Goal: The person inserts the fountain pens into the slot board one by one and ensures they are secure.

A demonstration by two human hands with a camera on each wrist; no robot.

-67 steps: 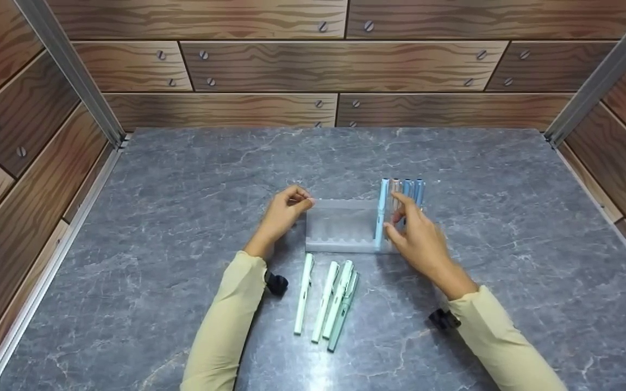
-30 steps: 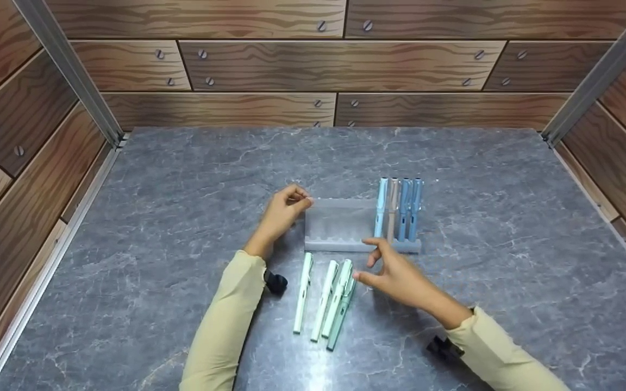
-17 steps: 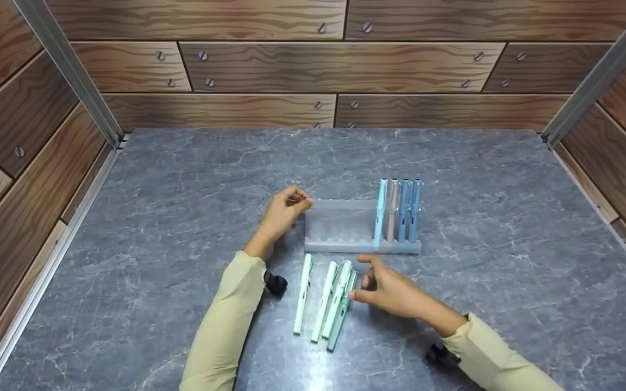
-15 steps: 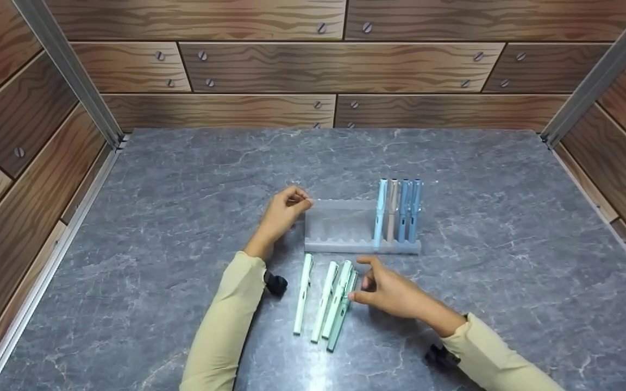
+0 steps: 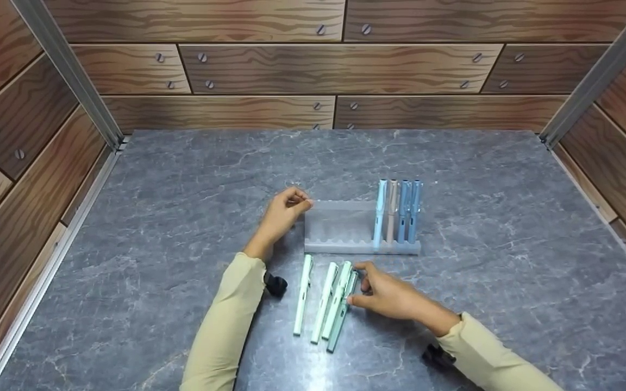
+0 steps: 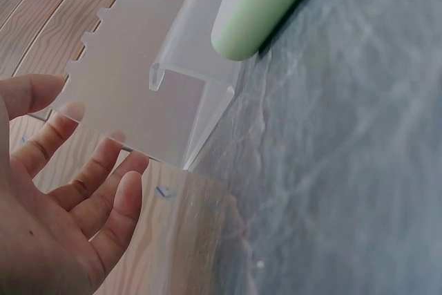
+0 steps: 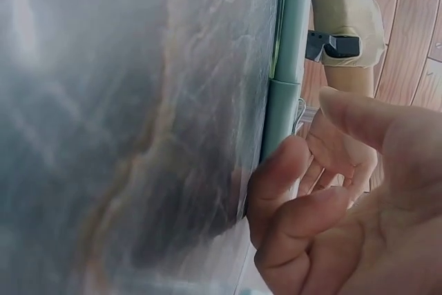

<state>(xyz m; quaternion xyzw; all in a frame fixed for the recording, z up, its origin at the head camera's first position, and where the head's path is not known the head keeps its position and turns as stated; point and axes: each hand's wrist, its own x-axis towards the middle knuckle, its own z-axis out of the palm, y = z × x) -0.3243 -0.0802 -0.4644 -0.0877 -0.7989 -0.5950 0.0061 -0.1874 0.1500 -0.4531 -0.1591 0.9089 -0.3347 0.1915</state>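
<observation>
With thumb and fingertips my left hand (image 5: pixel 282 217) pinches the upper left corner of a clear pen rack (image 5: pixel 340 222). The left wrist view shows its notched panel (image 6: pixel 138 46) between thumb and index finger. My right hand (image 5: pixel 392 296) reaches to a dark green pen (image 5: pixel 337 332), the rightmost of several green pens lying before the rack. In the right wrist view the index finger is right beside this pen's cap (image 7: pixel 282 112), and the thumb hovers apart from it. Light green pens (image 5: pixel 302 301) lie to its left, one (image 5: pixel 336 304) close against it.
Upright at the rack's right end stand a light blue pen (image 5: pixel 380 209), a taupe pen (image 5: pixel 392 214) and two darker blue pens (image 5: pixel 414 209). A grey marbled tabletop (image 5: pixel 155 260) carries everything, with wood-patterned walls (image 5: pixel 258 68) behind and at the sides.
My right hand has come away from the light blue pen in the rack and moved down and left to the dark green pen. The left hand stays at the rack's corner.
</observation>
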